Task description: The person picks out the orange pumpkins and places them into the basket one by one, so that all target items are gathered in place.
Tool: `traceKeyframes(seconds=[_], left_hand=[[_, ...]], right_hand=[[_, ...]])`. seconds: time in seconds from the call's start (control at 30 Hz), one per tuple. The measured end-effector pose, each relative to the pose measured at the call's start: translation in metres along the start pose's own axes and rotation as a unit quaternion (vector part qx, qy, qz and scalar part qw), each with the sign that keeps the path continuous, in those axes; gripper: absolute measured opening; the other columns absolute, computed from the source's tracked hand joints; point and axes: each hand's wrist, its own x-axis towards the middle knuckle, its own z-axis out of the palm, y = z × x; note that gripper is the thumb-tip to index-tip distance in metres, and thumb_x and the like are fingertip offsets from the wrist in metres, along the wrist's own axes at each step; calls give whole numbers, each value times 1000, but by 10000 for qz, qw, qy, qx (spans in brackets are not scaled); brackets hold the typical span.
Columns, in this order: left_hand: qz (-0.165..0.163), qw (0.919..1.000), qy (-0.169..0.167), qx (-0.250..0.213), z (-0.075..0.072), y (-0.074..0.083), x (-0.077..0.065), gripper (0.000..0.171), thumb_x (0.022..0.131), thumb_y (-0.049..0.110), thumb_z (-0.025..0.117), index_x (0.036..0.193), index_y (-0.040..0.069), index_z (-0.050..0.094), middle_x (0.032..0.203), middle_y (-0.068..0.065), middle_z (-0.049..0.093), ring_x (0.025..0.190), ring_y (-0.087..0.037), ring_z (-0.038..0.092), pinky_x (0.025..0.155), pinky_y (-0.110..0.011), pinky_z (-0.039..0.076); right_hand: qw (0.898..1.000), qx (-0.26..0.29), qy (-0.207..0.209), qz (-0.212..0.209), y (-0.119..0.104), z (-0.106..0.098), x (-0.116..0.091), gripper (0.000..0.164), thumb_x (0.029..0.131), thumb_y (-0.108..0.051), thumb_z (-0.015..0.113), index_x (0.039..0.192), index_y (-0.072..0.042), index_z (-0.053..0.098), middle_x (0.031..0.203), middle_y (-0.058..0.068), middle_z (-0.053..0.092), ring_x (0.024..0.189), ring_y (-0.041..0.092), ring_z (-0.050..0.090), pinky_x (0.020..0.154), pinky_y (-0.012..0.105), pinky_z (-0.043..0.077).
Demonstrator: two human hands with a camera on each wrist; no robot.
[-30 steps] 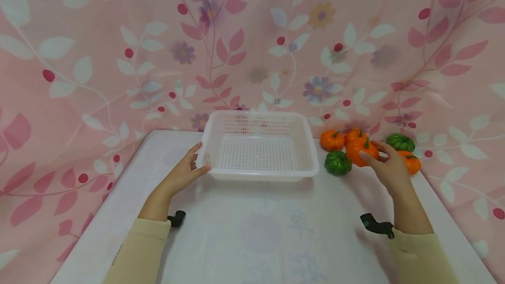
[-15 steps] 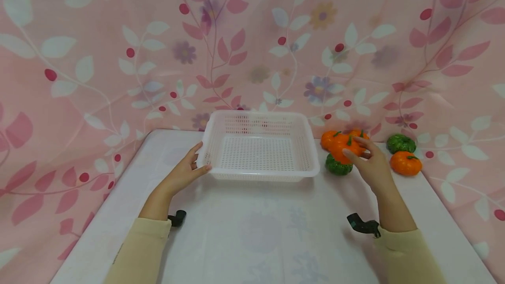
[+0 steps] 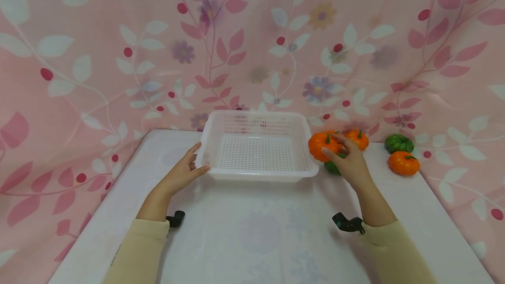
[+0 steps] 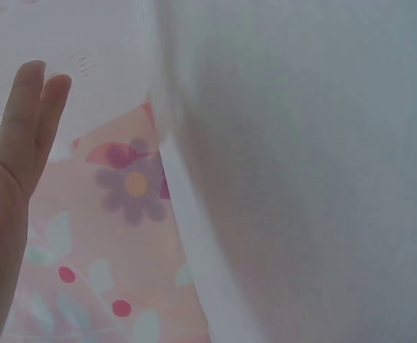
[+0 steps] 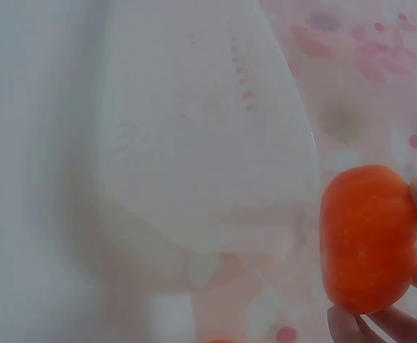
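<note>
A white perforated plastic basket (image 3: 256, 173) stands at the middle back of the table. My left hand (image 3: 183, 173) holds its left rim, thumb at the front corner; in the left wrist view two extended fingers (image 4: 24, 114) show against the basket wall. An orange toy pumpkin (image 3: 321, 146) is gripped between thumb and fingers of my right hand (image 3: 349, 161), right beside the basket's right rim. The right wrist view shows the pumpkin (image 5: 371, 239) with fingertips around its edge and the basket side (image 5: 208, 128) to its left.
Behind the held pumpkin, a green pumpkin (image 3: 333, 168) is partly hidden. Another orange pumpkin (image 3: 357, 139) sits at the back. Farther right lie a green pumpkin (image 3: 399, 143) and an orange one (image 3: 404, 163). A pink floral curtain (image 3: 252, 47) hangs behind the table (image 3: 244, 231).
My right hand has carried the orange pumpkin leftward from the group at the right to the basket's right rim. The left hand and basket stay in place.
</note>
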Motion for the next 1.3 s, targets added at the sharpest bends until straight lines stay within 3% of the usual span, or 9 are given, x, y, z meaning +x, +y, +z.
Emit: traceKeyframes(seconds=[0.27,0.5,0.9,1.3], left_hand=[[26,9999,-24,-127,0,-1,1,93,97,25,69,162,27,3,160,-32,15,141,-43,36,110,-60,33],[61,10000,-18,-7,-1,-1,-1,92,98,25,68,162,24,2,160,-35,9,144,-48,27,110,-61,31],[-13,10000,-18,48,-2,1,-3,92,97,30,68,162,29,3,160,-35,5,145,-53,17,112,-64,26],[95,9999,-1,-110,0,-1,0,95,95,33,71,162,25,4,160,-31,17,143,-46,31,111,-62,31]], right_hand=[[9993,255,-285,42,-18,24,9,79,89,-57,69,153,-19,41,150,19,43,128,42,45,102,57,46],[9970,417,-647,-101,-31,45,14,74,90,-53,70,151,-20,44,152,16,40,131,43,43,100,57,47],[9938,669,-839,-304,-45,77,24,69,89,-50,73,147,-21,49,147,10,46,125,38,50,96,52,51],[9891,820,-1186,-303,-61,109,31,62,92,-41,73,145,-20,50,144,9,49,123,35,51,95,48,52]])
